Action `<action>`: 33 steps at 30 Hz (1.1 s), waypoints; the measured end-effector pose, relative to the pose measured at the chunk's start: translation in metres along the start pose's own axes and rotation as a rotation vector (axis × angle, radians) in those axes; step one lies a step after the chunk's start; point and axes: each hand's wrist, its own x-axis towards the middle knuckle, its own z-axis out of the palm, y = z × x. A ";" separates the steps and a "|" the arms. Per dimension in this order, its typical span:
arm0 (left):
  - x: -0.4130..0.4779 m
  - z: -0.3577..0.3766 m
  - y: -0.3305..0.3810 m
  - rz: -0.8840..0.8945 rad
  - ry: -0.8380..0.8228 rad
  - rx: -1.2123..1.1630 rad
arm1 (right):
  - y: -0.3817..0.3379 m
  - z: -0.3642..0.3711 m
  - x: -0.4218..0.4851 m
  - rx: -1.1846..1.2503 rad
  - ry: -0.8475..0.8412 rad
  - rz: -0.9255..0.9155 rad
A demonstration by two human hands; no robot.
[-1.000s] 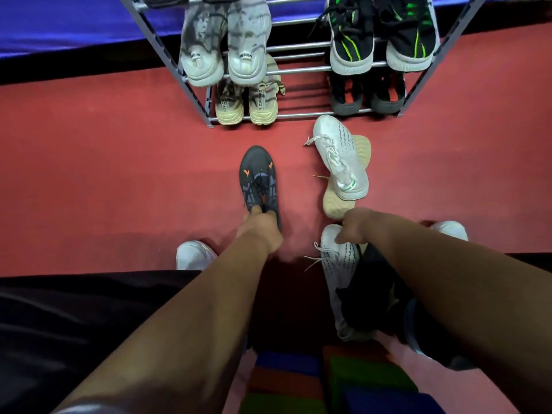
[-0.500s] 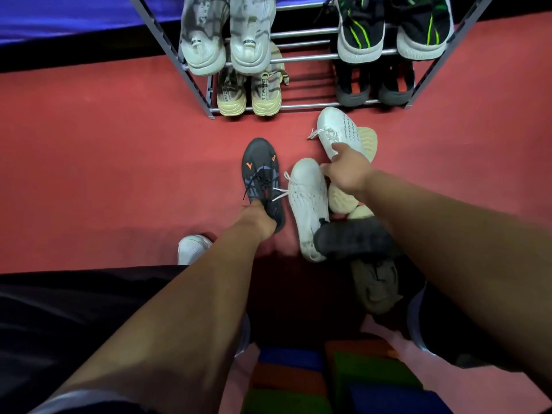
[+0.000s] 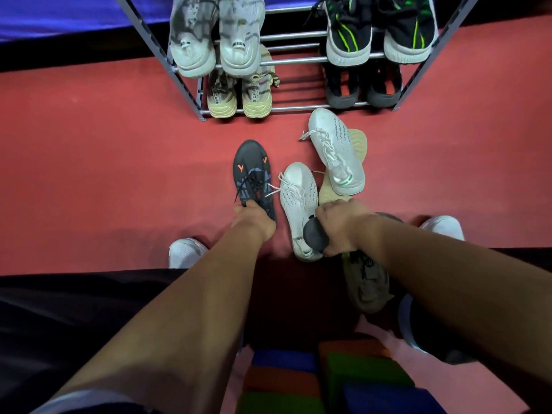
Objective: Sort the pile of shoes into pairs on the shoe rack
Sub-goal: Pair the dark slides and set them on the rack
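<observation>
My left hand (image 3: 253,222) grips the heel of a dark grey shoe (image 3: 252,171) with orange marks, which lies on the red floor. To its right lies a white shoe (image 3: 298,201). My right hand (image 3: 340,225) is closed on a black shoe (image 3: 314,236) that rests across the white shoe's heel. Farther off a second white shoe (image 3: 334,147) lies on top of a beige one (image 3: 357,143). An olive shoe (image 3: 364,288) lies under my right forearm. The metal shoe rack (image 3: 298,59) stands at the top.
The rack holds paired shoes: pale grey (image 3: 215,34) and black-green (image 3: 379,28) on the upper bars, beige (image 3: 239,97) and dark (image 3: 363,88) below. My own white shoes (image 3: 185,252) flank the pile. Coloured blocks (image 3: 328,380) sit near me.
My right hand pulled the near white shoe forward beside the dark grey one, then drew back from the far white shoe and closed on the black shoe. My left hand kept its hold.
</observation>
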 end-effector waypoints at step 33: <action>0.014 0.001 -0.013 -0.063 -0.019 -0.140 | -0.018 -0.014 0.029 0.392 0.351 0.262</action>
